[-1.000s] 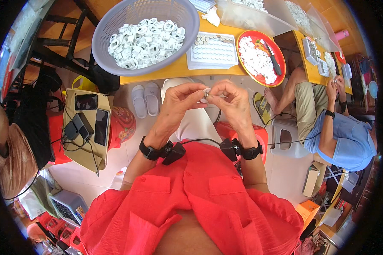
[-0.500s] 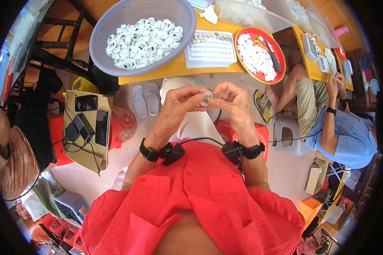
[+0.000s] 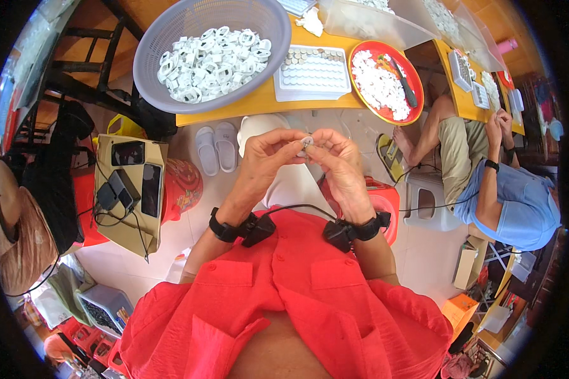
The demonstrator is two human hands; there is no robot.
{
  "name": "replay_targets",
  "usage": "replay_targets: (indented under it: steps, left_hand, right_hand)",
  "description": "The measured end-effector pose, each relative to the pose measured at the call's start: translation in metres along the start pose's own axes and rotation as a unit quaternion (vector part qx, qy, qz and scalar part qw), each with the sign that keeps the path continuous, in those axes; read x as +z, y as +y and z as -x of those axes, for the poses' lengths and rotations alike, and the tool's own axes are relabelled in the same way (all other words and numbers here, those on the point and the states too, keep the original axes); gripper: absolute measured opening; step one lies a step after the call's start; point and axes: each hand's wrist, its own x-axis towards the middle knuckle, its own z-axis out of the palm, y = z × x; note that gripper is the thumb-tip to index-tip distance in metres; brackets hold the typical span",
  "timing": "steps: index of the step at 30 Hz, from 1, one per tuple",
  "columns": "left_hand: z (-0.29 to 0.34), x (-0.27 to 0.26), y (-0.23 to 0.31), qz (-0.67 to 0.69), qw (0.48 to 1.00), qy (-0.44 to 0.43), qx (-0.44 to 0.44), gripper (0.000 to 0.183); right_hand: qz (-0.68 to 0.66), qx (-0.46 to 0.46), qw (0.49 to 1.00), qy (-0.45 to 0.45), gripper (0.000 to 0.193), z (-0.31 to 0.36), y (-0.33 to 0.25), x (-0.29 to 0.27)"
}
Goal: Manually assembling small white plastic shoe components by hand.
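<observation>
Above my lap, both hands meet at a small round whitish piece (image 3: pixel 306 143) with dark or metallic bits on it. My left hand (image 3: pixel 267 156) pinches it between thumb and fingers. From the other side, my right hand (image 3: pixel 342 163) is closed too, thumb and fingertips touching the piece. The fingers cover most of it, so its exact kind does not show. Beyond my hands, on the yellow table (image 3: pixel 234 112), a white tray (image 3: pixel 313 95) carries round silver discs in its far rows. A red plate (image 3: pixel 418 76) beside it bears small white parts (image 3: pixel 376 82) and a black-handled knife (image 3: pixel 409 92).
A grey basket (image 3: pixel 146 76) full of white ring-shaped parts stands at the table's left. Slippers (image 3: pixel 226 146) lie below. Left, a cardboard box (image 3: pixel 117 221) holds phones and cables. Right sits a person in blue (image 3: pixel 518 208); another person's arm (image 3: pixel 6 189) shows far left.
My right hand has shifted slightly left, closer to my left hand, and its wrist has turned a little. The left hand stays almost still, with the piece between its fingers.
</observation>
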Motion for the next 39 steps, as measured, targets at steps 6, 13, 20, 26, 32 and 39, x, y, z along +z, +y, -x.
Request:
replay_targets:
  steps: [6, 13, 20, 26, 32, 39]
  left_hand:
    - [-0.001, 0.001, -0.002, 0.005, 1.000, 0.008, 0.022, 0.017]
    - [-0.001, -0.003, -0.002, 0.020, 1.000, -0.008, 0.001, 0.017]
    - [0.002, -0.005, -0.002, 0.047, 0.999, 0.001, -0.024, 0.016]
    - [0.002, -0.003, -0.006, 0.045, 0.999, -0.005, -0.002, 0.016]
    - [-0.004, -0.002, -0.005, 0.123, 0.992, 0.000, -0.041, 0.017]
    - [-0.003, -0.003, -0.006, 0.013, 0.997, 0.016, -0.068, 0.018]
  right_hand:
    - [-0.068, -0.011, 0.997, 0.035, 0.014, 0.004, 0.004, 0.009]
    - [0.034, -0.023, 0.999, -0.004, 0.012, 0.002, -0.005, 0.007]
    - [0.052, -0.067, 0.995, 0.044, 0.010, 0.009, 0.002, 0.018]
    - [0.139, -0.051, 0.989, -0.012, 0.011, 0.000, -0.007, 0.003]
    - [0.099, -0.068, 0.992, 0.025, 0.013, 0.002, -0.013, 0.011]
    - [0.130, -0.078, 0.988, 0.021, 0.013, -0.001, -0.003, 0.005]
